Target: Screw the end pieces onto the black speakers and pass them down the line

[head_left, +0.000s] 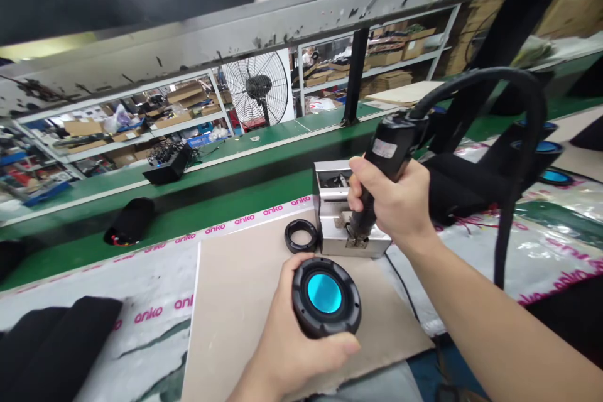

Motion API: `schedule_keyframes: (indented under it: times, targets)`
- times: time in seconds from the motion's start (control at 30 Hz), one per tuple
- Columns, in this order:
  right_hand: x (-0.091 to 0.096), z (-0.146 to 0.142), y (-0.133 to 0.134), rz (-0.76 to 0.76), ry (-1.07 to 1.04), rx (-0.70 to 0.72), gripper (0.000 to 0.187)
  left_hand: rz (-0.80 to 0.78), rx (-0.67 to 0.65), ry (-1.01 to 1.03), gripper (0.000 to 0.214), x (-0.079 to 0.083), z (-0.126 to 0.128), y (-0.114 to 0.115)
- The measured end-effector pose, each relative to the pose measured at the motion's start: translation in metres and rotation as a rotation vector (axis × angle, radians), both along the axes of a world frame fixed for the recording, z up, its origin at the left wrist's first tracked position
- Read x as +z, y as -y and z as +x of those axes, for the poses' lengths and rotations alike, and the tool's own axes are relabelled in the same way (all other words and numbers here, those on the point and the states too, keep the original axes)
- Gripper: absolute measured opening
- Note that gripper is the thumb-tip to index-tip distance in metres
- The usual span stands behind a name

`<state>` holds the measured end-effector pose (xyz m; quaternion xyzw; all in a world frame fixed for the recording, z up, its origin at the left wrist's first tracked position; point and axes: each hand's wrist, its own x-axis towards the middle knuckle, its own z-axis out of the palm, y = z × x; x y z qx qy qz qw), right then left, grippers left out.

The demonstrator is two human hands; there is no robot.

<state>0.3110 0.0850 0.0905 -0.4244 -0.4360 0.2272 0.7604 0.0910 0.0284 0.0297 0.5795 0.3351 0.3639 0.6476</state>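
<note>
Nearby, black ring (301, 235) beside metal box (330, 213).

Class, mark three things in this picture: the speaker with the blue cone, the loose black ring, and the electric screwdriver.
speaker (325, 294), head view, on its blue cone.
black ring (301, 235), head view, on its front rim.
electric screwdriver (391, 147), head view, on its upper body near the label.

The speaker (326, 296) has a matt black plastic rim and glossy cyan cone. Behind it, the box (335, 213) is brushed metal on smooth matt cardboard (235, 301).
</note>
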Motion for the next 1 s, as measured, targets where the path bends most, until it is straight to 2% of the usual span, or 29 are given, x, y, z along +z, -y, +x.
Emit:
schedule_keyframes:
  times: [0.1,0.17,0.33,0.37,0.43,0.53,0.6,0.67,0.83,1.0]
  targets:
    - [0.006,0.000,0.001,-0.036,-0.015,0.052,0.052,-0.020,-0.008,0.009,0.091,0.001,0.000,0.000]
    - [0.018,-0.003,0.006,-0.058,-0.046,0.093,0.056,-0.038,-0.009,0.018,0.092,0.000,-0.001,0.001]
    - [0.075,-0.028,0.035,0.094,-0.149,0.113,0.052,-0.024,-0.002,0.040,0.091,-0.001,-0.001,0.002]
    - [0.085,-0.035,0.042,0.105,-0.151,0.146,0.052,-0.013,-0.002,0.040,0.089,-0.001,-0.001,0.001]
    - [0.099,-0.048,0.052,0.089,-0.146,0.348,0.047,0.008,-0.010,0.043,0.087,-0.001,-0.001,0.001]
    - [0.100,-0.061,0.057,0.107,-0.089,0.657,0.045,0.014,-0.036,0.065,0.087,0.001,0.000,0.001]
    - [0.095,-0.066,0.057,0.129,-0.047,0.762,0.051,0.015,-0.051,0.079,0.086,0.004,0.000,0.001]
    - [0.092,-0.070,0.057,0.086,-0.025,0.779,0.055,0.027,-0.059,0.080,0.087,0.006,0.000,0.001]
    - [0.098,-0.087,0.062,-0.128,-0.074,0.672,0.054,0.048,-0.056,0.075,0.084,0.010,-0.001,-0.001]
    - [0.090,-0.097,0.061,-0.229,-0.109,0.734,0.041,0.109,-0.062,0.104,0.088,0.019,-0.001,-0.001]
